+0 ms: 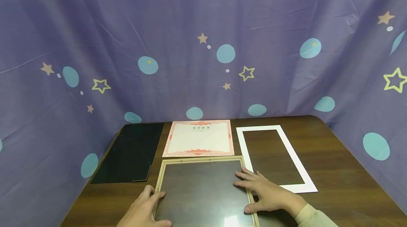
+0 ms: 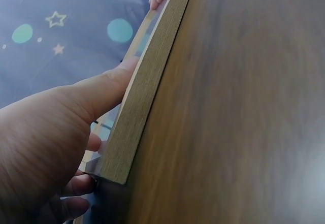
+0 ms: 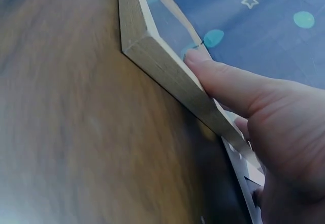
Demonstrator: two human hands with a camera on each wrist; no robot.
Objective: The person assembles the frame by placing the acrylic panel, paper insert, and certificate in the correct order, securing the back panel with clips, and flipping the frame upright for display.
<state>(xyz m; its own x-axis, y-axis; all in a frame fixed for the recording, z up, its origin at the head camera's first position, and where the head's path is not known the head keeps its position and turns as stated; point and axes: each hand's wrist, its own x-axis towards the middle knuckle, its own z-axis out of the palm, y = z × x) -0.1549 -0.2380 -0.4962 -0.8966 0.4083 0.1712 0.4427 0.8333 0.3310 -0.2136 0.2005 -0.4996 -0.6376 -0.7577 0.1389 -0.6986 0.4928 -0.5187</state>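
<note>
A light wooden picture frame point(image 1: 203, 158) with a clear pane point(image 1: 200, 191) lies at the near middle of the table. My left hand point(image 1: 143, 207) holds its left side. In the left wrist view the thumb point(image 2: 109, 84) lies over the near rim, with the other fingers curled by the corner. At the right side, my right hand point(image 1: 265, 190) rests with fingers spread and fairly straight across the rim onto the pane. The right wrist view has its thumb point(image 3: 218, 76) on the rim. Small dark tabs stick out along the inner rim.
Behind the frame lies a red-bordered certificate point(image 1: 200, 140). A white mat point(image 1: 294, 152) with a rectangular opening is at the right, close to the right hand. A black board point(image 1: 127, 152) lies at the left. Purple patterned cloth point(image 1: 197, 7) encloses the brown wooden table point(image 1: 337, 170).
</note>
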